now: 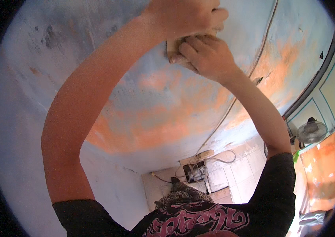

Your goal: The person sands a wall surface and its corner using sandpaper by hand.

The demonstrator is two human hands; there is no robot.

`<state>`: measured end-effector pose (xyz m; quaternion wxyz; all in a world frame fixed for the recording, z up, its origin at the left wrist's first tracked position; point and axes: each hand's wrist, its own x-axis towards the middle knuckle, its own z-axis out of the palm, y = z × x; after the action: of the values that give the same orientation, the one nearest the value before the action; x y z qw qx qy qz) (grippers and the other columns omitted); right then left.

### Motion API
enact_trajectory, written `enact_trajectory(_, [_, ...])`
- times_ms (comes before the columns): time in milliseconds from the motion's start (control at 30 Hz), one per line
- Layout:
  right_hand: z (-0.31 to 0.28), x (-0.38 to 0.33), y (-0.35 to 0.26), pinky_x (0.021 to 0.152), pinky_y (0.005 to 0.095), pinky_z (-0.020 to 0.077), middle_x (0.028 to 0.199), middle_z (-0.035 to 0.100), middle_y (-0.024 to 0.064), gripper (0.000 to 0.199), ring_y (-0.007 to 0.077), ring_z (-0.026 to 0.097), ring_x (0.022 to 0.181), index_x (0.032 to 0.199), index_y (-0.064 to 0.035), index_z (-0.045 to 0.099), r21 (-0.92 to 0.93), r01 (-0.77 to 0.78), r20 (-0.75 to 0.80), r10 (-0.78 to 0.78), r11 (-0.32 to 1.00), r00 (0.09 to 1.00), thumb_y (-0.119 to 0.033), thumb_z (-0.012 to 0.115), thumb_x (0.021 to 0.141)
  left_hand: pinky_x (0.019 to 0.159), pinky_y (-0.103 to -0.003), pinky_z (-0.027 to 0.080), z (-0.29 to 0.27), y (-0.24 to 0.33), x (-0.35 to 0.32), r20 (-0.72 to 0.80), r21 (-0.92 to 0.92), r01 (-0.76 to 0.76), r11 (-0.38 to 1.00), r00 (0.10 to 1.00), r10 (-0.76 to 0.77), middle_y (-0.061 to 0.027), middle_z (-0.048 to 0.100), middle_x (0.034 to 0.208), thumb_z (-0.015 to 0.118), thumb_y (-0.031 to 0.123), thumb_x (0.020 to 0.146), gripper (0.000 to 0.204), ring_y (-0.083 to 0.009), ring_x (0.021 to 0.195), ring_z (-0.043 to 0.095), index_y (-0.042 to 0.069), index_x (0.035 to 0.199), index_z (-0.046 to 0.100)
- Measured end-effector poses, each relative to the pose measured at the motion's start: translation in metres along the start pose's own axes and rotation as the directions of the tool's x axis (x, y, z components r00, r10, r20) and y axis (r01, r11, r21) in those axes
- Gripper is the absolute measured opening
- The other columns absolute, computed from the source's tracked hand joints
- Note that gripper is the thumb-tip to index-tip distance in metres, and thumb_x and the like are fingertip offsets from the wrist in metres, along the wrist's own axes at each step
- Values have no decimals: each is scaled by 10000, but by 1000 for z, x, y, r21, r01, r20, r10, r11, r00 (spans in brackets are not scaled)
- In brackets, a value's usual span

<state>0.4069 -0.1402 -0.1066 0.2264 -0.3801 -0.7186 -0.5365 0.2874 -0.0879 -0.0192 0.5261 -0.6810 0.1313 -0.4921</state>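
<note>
Both my arms reach up to a worn wall [147, 106] of faded blue and orange patches. My right hand [211, 55] is closed round a flat tan piece [173, 46], pressed against the wall near the top of the view. It looks like a sanding block or folded sandpaper; I cannot tell which. Just above it, my left hand [185, 15] has its fingers curled over the piece's upper part. The left palm and wrist hide most of that end, and the view's top edge cuts off part of the hand.
A cable [224, 116] runs down the wall to a power strip [196, 157] on the tiled floor [238, 173]. Beside it lies a dark box-like thing [195, 172] with loose cords. A fan [311, 131] stands at the right, before a pale door [331, 93].
</note>
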Motion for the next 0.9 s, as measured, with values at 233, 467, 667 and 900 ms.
enact_trajectory(233, [-3,-9,7,515,303,455,684,566,52,198,188,571,640,679,-121,559,-23,0,338,7,1000,941,-317,529,678,497,-274,363,0,15,-23,165,-82,77,994,984,-62,-27,502,512,548,196,677,199,-154,435,472,107,523,459])
enact_trajectory(467, [3,-65,-6,651,310,406,715,518,2,195,167,516,747,686,-135,538,56,69,322,-84,996,943,-322,560,639,541,-268,364,9,66,-79,64,-10,113,994,992,-112,43,444,532,565,182,601,64,-120,524,475,167,597,503])
enact_trajectory(667, [-4,-68,-14,736,362,343,784,491,59,339,272,439,828,854,-85,541,-94,-603,-284,559,792,779,-364,603,673,513,-358,334,15,86,-72,67,-5,483,876,874,-481,-12,472,513,588,181,676,176,-193,511,493,131,569,458])
enact_trajectory(900, [15,-82,-60,676,371,378,717,496,112,396,294,472,739,824,10,522,391,-909,-91,989,145,118,-336,636,668,485,-272,243,11,150,-87,-66,151,785,601,614,-786,6,360,406,580,141,743,338,-138,388,360,127,470,382])
